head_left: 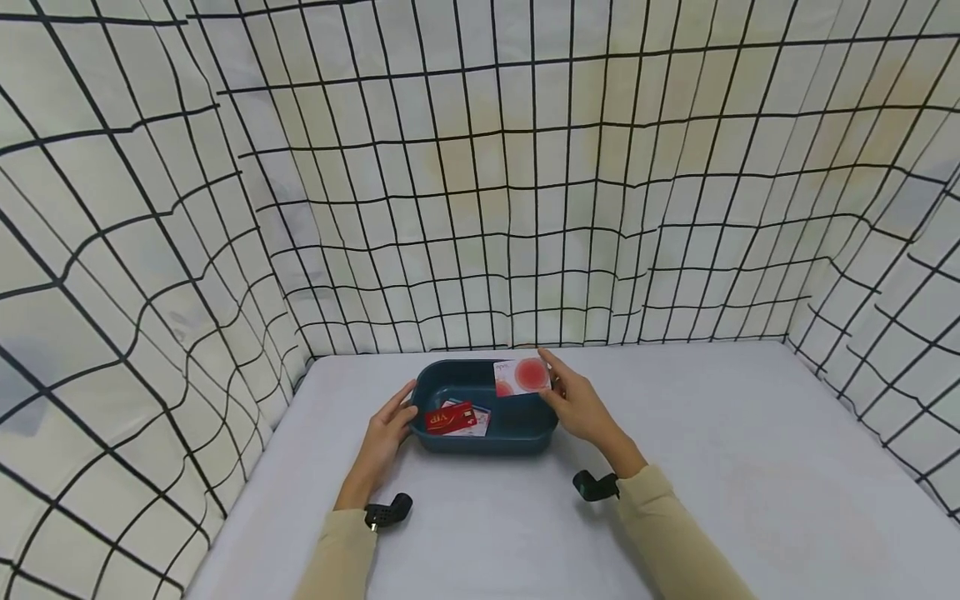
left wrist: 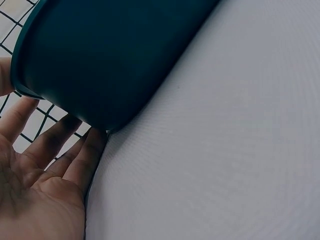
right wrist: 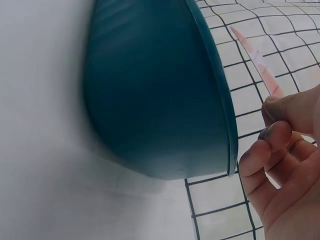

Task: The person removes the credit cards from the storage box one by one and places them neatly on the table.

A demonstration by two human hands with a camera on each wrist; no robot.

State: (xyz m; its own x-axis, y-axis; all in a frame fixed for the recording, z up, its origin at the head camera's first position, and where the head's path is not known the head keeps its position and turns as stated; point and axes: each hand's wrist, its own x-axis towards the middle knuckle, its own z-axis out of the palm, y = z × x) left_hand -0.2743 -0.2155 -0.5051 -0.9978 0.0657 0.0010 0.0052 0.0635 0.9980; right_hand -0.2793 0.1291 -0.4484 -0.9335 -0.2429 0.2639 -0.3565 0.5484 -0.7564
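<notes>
A dark teal oblong basin (head_left: pixel 480 446) rests on the white table. My left hand (head_left: pixel 384 440) touches its left end, its fingers (left wrist: pixel 47 142) fairly straight against the outer wall and the thumb by the rim. My right hand (head_left: pixel 581 407) pinches a white card with red circles (head_left: pixel 522 377) between thumb and fingers, above the basin's back right part. In the right wrist view this card (right wrist: pixel 260 65) appears nearly edge-on. Inside the basin, toward its left, a red card marked VIP (head_left: pixel 450 418) overlaps at least one paler card (head_left: pixel 480 423).
The white table (head_left: pixel 480 533) stretches around the basin. White walls with a black grid (head_left: pixel 525 208) rise at the back and on both sides. Each wrist wears a small black camera, the left camera (head_left: pixel 388 510) and the right camera (head_left: pixel 595 486).
</notes>
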